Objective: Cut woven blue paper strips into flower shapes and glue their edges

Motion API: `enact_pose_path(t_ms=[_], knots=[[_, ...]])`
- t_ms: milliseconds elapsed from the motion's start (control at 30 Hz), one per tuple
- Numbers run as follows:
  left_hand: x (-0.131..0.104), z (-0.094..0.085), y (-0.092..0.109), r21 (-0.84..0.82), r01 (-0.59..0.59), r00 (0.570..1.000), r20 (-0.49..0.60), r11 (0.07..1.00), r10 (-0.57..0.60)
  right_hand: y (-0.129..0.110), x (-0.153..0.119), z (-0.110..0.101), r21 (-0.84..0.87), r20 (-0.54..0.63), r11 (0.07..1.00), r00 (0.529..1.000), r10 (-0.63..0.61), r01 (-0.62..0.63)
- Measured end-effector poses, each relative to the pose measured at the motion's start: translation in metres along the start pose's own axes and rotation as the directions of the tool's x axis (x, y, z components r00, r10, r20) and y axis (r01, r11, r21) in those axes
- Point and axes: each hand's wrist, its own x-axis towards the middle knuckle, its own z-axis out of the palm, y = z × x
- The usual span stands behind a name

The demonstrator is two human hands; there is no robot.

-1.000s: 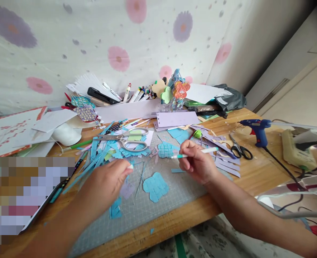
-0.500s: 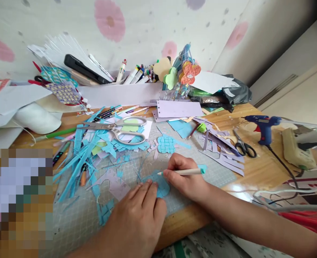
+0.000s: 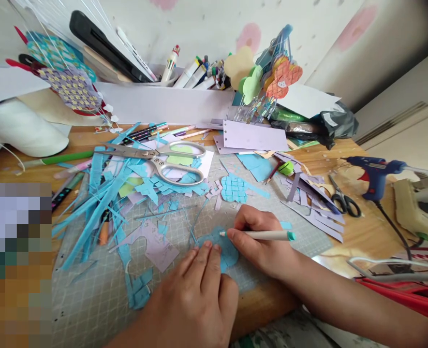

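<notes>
A blue paper cutout with a rounded, petal-like edge (image 3: pixel 229 255) lies on the grey cutting mat (image 3: pixel 101 295). The outstretched fingers of my left hand (image 3: pixel 199 285) lie flat on its near left part and cover some of it. My right hand (image 3: pixel 259 241) grips a white marker pen (image 3: pixel 268 235) with a teal end. The pen's tip is at the cutout's upper edge; I cannot tell whether it touches. Just beyond my hands sits a woven blue paper flower (image 3: pixel 234 188). To the left is a cut lilac paper scrap (image 3: pixel 159 246).
Large silver scissors (image 3: pixel 177 164) rest on a heap of blue strips (image 3: pixel 101 208). Lilac strips (image 3: pixel 318 208), small black-handled scissors (image 3: pixel 344 200) and a blue glue gun (image 3: pixel 375 174) with its cable lie at right. Markers (image 3: pixel 195 72) and hanging paper flowers (image 3: pixel 282 79) stand behind.
The camera view has shifted, so the table's things appear larger and spread outward. My left hand still presses on the cutout, and the pen tip stays near its upper edge.
</notes>
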Motion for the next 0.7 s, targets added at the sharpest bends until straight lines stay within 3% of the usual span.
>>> enact_pose_path(t_ms=[700], knots=[[0.0021, -0.0050, -0.0015, -0.021, 0.005, 0.999, 0.039, 1.000, -0.004, 0.0008, 0.0004, -0.0023, 0.027, 0.033, 0.999, 0.999, 0.023, -0.024]])
